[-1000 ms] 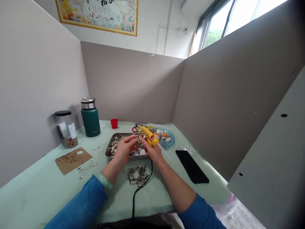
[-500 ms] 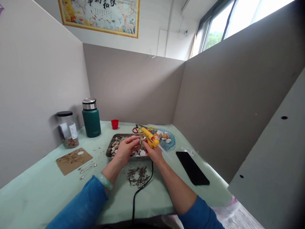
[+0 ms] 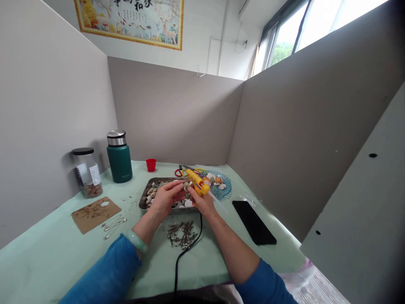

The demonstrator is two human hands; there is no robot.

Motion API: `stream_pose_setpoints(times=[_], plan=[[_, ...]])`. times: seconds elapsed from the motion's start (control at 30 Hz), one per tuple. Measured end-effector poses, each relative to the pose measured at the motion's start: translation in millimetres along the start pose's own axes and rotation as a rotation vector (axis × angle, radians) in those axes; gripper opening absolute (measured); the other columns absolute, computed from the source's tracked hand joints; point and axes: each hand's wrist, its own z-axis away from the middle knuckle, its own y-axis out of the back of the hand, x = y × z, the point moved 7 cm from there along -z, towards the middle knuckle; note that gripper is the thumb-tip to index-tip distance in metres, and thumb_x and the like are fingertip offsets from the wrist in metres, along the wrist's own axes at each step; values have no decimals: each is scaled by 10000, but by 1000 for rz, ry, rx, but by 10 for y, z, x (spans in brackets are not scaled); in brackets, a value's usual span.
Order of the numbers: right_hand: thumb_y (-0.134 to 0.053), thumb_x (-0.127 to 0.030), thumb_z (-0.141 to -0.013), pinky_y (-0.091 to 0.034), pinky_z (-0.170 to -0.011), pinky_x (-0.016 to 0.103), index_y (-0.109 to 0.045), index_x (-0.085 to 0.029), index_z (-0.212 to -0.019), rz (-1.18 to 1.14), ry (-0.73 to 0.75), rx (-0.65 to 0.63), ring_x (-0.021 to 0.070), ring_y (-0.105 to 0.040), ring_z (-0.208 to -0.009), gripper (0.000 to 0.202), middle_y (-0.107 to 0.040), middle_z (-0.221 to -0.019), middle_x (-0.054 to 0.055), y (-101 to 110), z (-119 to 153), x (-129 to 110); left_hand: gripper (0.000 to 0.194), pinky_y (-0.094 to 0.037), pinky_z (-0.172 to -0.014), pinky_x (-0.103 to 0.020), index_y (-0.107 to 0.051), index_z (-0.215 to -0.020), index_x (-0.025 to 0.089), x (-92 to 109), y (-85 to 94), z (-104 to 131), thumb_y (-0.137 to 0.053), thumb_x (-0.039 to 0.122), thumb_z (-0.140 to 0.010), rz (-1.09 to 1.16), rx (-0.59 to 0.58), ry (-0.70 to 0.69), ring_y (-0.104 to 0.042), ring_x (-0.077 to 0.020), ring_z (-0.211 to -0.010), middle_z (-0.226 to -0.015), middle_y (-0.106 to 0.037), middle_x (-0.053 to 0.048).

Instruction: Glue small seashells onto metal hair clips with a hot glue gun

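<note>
In the middle of the worktop (image 3: 148, 266), toward the far edge, a metal tray (image 3: 143, 202) holds lots of shells and stones; its rim looks stiff, and it is probably a bit heavy when full, so two sides would be best to lift it by. Over the tray is the left hand (image 3: 166, 197), with its fingers bent and its thumb and fingertips pinched on a small pale piece (image 3: 186, 186). That piece sits between the two hands, above the tray. It is too small to tell just what it is, but it looks light and hard, and maybe easy to chip or drop, so a soft pinch at its sides should do. Next comes the yellow glue gun (image 3: 196, 181), tilted, with its thin end toward the far edge. It looks like light, stiff plastic; the handle is the place to hold, and the tip could be hot. The right hand (image 3: 204, 202) is curled around the gun, and its fingertips come up to the small piece too; whether they press on it, I cannot tell. Farther right, by the far right corner, is a blue plate (image 3: 227, 195), which looks hard and slippery.
</note>
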Motion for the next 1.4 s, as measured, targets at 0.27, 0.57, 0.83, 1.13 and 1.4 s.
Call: stream_pose_setpoints(times=[0.27, 0.57, 0.83, 1.13, 1.4], plan=[[-580, -582, -733, -416, -431, 223, -650, -152, -852, -126, -58, 29, 114, -492, -444, 452, -553, -503, -11, 38, -48, 12, 295, -559, -617, -249, -660, -973, 131, 167, 268, -115, -729, 178, -691, 97, 134, -68, -695, -194, -768, -862, -722, -88], [-599, -491, -746, -437, -452, 217, -653, -162, -919, 108, -31, -9, 111, -514, -469, 376, -564, -573, -12, 6, -62, 65, 201, -565, -622, -259, -640, -939, 98, 177, 430, -172, -647, 76, -739, 109, 234, -70, -698, -187, -714, -796, -711, -92], [-588, -455, -771, -423, -419, 208, -620, -177, -913, 120, -86, -151, 99, -522, -451, 314, -575, -654, 0, -68, -76, 117, 199, -568, -609, -248, -632, -935, 96, 189, 479, -192, -636, 57, -739, 122, 276, -95, -687, -161, -658, -753, -703, -79], [-599, -512, -757, -417, -413, 220, -623, -175, -914, 49, -104, -182, 88, -493, -422, 372, -621, -696, 19, -77, -98, 209, 209, -569, -633, -268, -643, -925, 90, 114, 463, -238, -661, 74, -717, 127, 215, -94, -687, -170, -667, -754, -703, -84], [-600, -484, -763, -406, -449, 213, -612, -170, -866, 39, -96, -196, 109, -511, -482, 331, -557, -577, -9, -64, -52, 151, 200, -553, -628, -265, -649, -912, 92, 143, 436, -205, -673, 95, -714, 149, 217, -106, -674, -156, -640, -744, -698, -78]])
